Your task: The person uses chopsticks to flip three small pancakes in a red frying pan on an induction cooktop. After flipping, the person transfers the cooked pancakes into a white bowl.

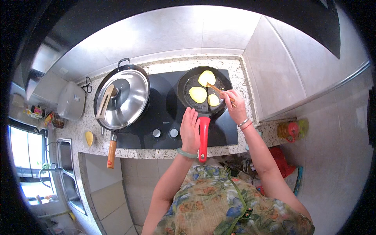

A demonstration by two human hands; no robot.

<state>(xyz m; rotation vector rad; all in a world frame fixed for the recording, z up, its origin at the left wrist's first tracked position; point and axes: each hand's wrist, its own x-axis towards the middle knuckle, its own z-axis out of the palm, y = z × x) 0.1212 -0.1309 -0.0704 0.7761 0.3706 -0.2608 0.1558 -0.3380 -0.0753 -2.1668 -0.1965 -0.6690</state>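
Pinching wooden chopsticks (216, 90): right hand (235, 107), fingers bent around the shafts, tips at the near edge of the rearmost yellow piece (206, 76).

Left hand (189, 128): flat, fingers straight and side by side, gripping nothing; just beside the red handle (203, 137), contact not certain.

Frying pan (190, 76), dark, round: toward the back right corner of the cooktop (220, 135). Contents, three yellow pieces: one at the rear; a left piece (198, 94); a smaller right piece (213, 100) near the rim. Handle projects past the counter's front edge, close to the person's torso.

Wok (146, 106), under a domed steel lid (131, 102): at the cooktop's left edge, wooden handle (112, 150) likewise overhanging the front edge.

Hazards, as judged: the torso or left forearm could knock the overhanging red handle and swing the pan; with no firm grip there, a hard push of the chopsticks could slide it. A soft piece could tear under the tips; flicked carelessly, the smaller one could ride over the rim. If the pan is hot, spatter could reach the bare hands.
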